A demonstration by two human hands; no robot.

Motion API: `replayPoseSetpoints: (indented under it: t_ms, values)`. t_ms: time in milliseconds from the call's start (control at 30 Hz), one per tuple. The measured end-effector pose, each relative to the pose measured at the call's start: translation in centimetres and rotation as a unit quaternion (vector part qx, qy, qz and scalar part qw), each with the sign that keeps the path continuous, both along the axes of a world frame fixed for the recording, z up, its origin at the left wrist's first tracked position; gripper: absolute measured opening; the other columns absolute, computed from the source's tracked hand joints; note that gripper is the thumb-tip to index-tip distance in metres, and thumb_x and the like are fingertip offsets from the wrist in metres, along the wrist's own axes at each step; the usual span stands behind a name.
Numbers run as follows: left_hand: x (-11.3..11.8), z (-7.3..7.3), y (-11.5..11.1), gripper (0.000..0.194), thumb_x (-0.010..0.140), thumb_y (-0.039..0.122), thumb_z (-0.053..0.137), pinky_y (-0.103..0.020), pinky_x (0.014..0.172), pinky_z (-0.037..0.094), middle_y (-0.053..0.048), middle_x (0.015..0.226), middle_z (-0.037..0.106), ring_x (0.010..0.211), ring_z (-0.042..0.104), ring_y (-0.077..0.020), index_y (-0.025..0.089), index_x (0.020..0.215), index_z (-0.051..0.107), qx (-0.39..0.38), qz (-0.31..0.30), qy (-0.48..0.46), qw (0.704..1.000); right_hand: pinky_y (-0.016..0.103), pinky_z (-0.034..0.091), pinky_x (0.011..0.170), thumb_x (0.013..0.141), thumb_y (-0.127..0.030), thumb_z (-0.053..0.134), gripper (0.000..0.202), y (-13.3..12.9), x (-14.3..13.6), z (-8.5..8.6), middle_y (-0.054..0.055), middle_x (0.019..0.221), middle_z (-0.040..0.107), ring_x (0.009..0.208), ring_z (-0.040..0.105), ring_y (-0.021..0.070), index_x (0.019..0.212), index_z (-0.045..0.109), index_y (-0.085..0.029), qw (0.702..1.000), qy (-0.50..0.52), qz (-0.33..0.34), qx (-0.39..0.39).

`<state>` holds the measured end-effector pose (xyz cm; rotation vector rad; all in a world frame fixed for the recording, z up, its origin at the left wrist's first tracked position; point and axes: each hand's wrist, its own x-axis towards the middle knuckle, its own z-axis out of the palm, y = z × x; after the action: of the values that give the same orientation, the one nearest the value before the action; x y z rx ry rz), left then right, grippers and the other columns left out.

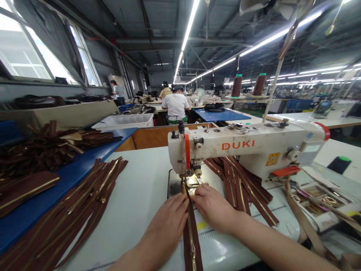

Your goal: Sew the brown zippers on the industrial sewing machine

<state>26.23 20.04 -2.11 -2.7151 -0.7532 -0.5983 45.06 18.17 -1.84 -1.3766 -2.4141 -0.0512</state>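
A brown zipper strip [192, 241] with gold teeth runs from the near table edge up under the needle area of a white sewing machine [239, 145]. Along its left side lies my left hand [169, 218], fingers together and pressed on the strip close to the needle. From the right, my right hand [213, 207] has its fingers bent and closed at the strip's edge beside the metal plate [194, 181]. The fingertips of both hands are close to the presser foot.
Brown zippers [81, 203] lie in a long bundle at left, with more zippers [239, 184] behind the needle area. A parts tray [321, 203] stands at right. A blue board [73, 167] holds a brown pile. A person in white sits ahead.
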Motion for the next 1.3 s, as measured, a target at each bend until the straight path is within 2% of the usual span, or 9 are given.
replayPoseSetpoints:
  t_ms: [133, 267, 367, 500, 867, 1167, 1300]
  values:
    - [-0.5, -0.5, -4.4, 0.032, 0.089, 0.01, 0.035, -0.034, 0.087, 0.054, -0.011, 0.105, 0.07, 0.098, 0.063, -0.0214, 0.012, 0.106, 0.061, 0.015, -0.073, -0.018, 0.997, 0.029, 0.042, 0.076, 0.089, -0.014, 0.049, 0.013, -3.3, -0.1, -0.1, 0.004, 0.085, 0.057, 0.085, 0.048, 0.0182, 0.087, 0.062, -0.018, 1.0, 0.007, -0.012, -0.028]
    - [-0.5, -1.2, -6.2, 0.033, 0.09, 0.012, 0.033, -0.031, 0.086, 0.053, -0.011, 0.109, 0.069, 0.099, 0.063, -0.0213, 0.011, 0.104, 0.063, 0.043, -0.079, 0.008, 0.996, 0.029, 0.042, 0.077, 0.089, -0.012, 0.05, 0.013, -5.2, -0.7, -1.0, 0.003, 0.088, 0.056, 0.086, 0.048, 0.018, 0.088, 0.061, -0.019, 0.996, 0.072, -0.034, -0.032]
    - [-0.1, -1.2, -6.3, 0.034, 0.089, 0.012, 0.034, -0.034, 0.085, 0.053, -0.012, 0.109, 0.069, 0.1, 0.063, -0.023, 0.009, 0.107, 0.062, 0.047, -0.06, 0.016, 0.997, 0.031, 0.042, 0.076, 0.089, -0.012, 0.048, 0.014, -5.4, -1.1, -1.5, 0.003, 0.088, 0.056, 0.086, 0.049, 0.0185, 0.083, 0.059, -0.019, 0.992, 0.108, -0.059, -0.029]
    - [0.6, -0.8, -6.0, 0.033, 0.087, 0.013, 0.037, -0.037, 0.082, 0.052, -0.015, 0.11, 0.068, 0.099, 0.062, -0.0251, 0.006, 0.111, 0.06, 0.0, -0.012, 0.0, 1.0, 0.032, 0.043, 0.077, 0.09, -0.012, 0.045, 0.017, -5.2, -1.4, -1.4, 0.004, 0.087, 0.056, 0.086, 0.049, 0.0192, 0.082, 0.059, -0.018, 0.989, 0.128, -0.068, -0.031]
    - [1.2, -0.6, -6.0, 0.032, 0.089, 0.006, 0.033, -0.04, 0.081, 0.048, -0.013, 0.099, 0.069, 0.093, 0.061, -0.0249, 0.01, 0.094, 0.064, 0.038, -0.046, -0.009, 0.998, 0.031, 0.043, 0.076, 0.09, -0.013, 0.047, 0.016, -5.1, -1.4, -1.6, 0.004, 0.087, 0.057, 0.085, 0.049, 0.0184, 0.081, 0.059, -0.018, 0.985, 0.16, -0.048, -0.037]
    - [1.1, -0.2, -6.1, 0.028, 0.087, 0.004, 0.036, -0.039, 0.078, 0.052, -0.01, 0.092, 0.068, 0.087, 0.061, -0.0238, 0.011, 0.093, 0.062, -0.033, -0.06, -0.049, 0.996, 0.031, 0.041, 0.072, 0.088, -0.017, 0.054, 0.005, -5.0, -1.7, -1.4, 0.003, 0.085, 0.055, 0.083, 0.047, 0.0187, 0.089, 0.059, -0.018, 0.997, 0.053, -0.059, -0.011]
    - [0.9, 0.3, -6.1, 0.027, 0.085, 0.003, 0.036, -0.041, 0.077, 0.054, -0.009, 0.088, 0.067, 0.085, 0.061, -0.0243, 0.013, 0.089, 0.062, -0.063, -0.075, -0.051, 0.994, 0.033, 0.041, 0.07, 0.083, -0.014, 0.06, 0.012, -5.1, -1.9, -1.3, 0.004, 0.087, 0.056, 0.083, 0.047, 0.0202, 0.095, 0.058, -0.016, 0.999, -0.008, -0.047, 0.01]
